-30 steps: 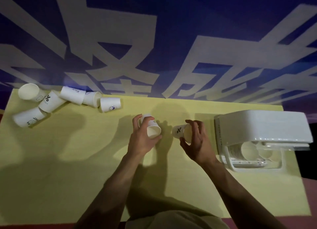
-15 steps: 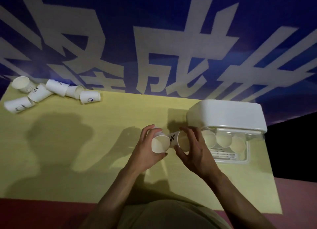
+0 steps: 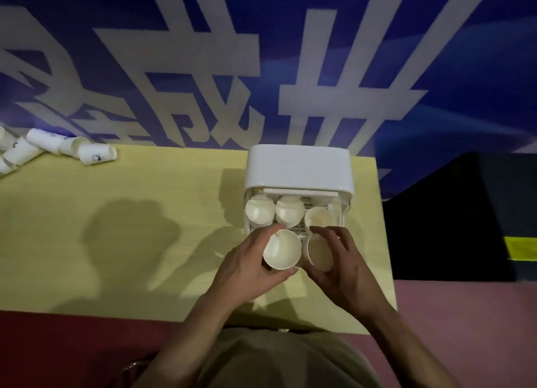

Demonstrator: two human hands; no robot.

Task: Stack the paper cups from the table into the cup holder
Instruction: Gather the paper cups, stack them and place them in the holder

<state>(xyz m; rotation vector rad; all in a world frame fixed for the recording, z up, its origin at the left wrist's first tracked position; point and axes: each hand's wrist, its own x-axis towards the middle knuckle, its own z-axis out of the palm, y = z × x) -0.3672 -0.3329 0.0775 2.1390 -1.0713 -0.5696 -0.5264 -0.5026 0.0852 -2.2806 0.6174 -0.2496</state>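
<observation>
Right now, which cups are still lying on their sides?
The loose cups at the table's far left corner. Those in the cup holder and in the left hand and right hand show their open mouths.

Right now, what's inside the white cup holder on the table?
Three paper cups show inside the cup holder, mouths toward the camera, over a wire rack. Its white lid hides the back; any cups nested behind them can't be seen.

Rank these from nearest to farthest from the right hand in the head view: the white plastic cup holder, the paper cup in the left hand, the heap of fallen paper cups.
1. Paper cup in the left hand: just left of the right hand.
2. White plastic cup holder: just behind.
3. Heap of fallen paper cups: table's far-left corner.
</observation>
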